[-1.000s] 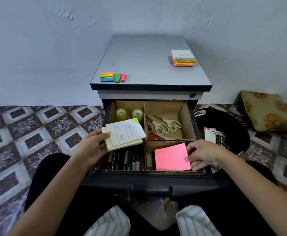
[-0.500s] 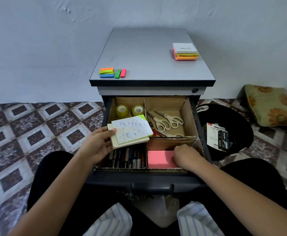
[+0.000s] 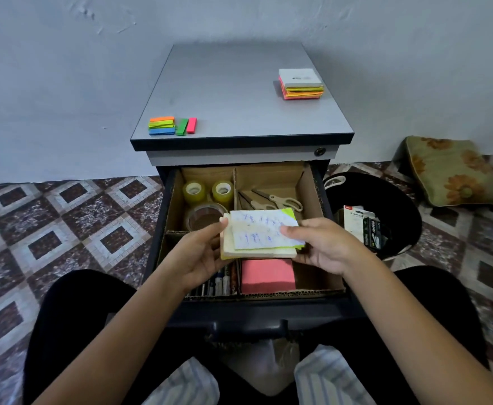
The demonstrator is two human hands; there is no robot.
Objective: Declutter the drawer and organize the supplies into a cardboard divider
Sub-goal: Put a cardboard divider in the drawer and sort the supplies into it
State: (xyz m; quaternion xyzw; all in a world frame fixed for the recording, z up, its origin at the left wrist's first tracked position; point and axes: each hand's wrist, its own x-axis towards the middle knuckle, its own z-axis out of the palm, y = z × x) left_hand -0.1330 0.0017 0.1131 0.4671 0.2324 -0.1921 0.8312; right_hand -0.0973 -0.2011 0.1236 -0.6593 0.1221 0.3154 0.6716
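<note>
Both hands, left hand [image 3: 198,252] and right hand [image 3: 324,247], grip the note pad stack [image 3: 257,238] over the divider [image 3: 306,182]; next, I reckon, seat it beside the pink pad [image 3: 267,276].

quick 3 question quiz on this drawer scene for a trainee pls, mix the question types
1. True or false: the pink sticky-note pad lies in the near right compartment of the brown cardboard divider.
2. Which hands hold the cream notepad with the scribbled white sheet on top? A) left only B) right only C) both
3. Fill in: the two small yellowish tape rolls sit in the far ____ compartment.

Key: 1 true. 2 C: left hand and right hand grip opposite edges. 3 left.
</note>
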